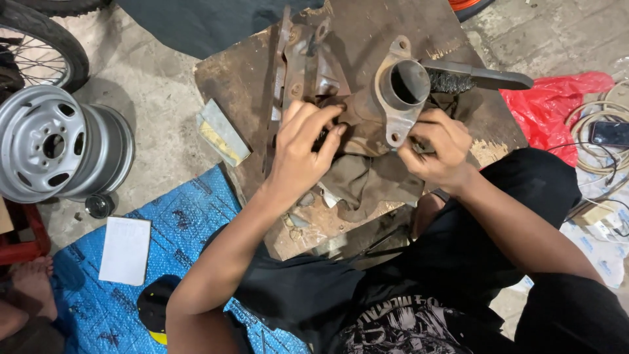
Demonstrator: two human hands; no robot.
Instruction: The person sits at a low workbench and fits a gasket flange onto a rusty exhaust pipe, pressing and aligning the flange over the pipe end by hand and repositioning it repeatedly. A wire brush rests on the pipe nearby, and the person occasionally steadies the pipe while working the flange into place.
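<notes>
A: what's the setup? 
B: rusty brown metal tabletop (367, 26) on concrete floor (157, 98), silver wheel rim (56, 147) off its left edge.

A: hands? 
B: left hand (303, 154) and right hand (438, 149) fingers clenched on the rusty flanged metal pipe casting (386, 108) mid-tabletop.

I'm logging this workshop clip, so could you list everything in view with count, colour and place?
metal flanged pipe part: one, rusty brown, on the board, centre
wooden board: one, dark brown, on the floor
wire brush: one, black, behind the part
rag: one, grey-brown, under the part
steel wheel rim: one, silver, left
spoked tyre: one, black, top left
tarp: one, blue, lower left
white sheet: one, on the tarp
red plastic bag: one, right
cable coil: one, whitish, right edge
left hand: one, gripping the part
right hand: one, at the flange
</notes>
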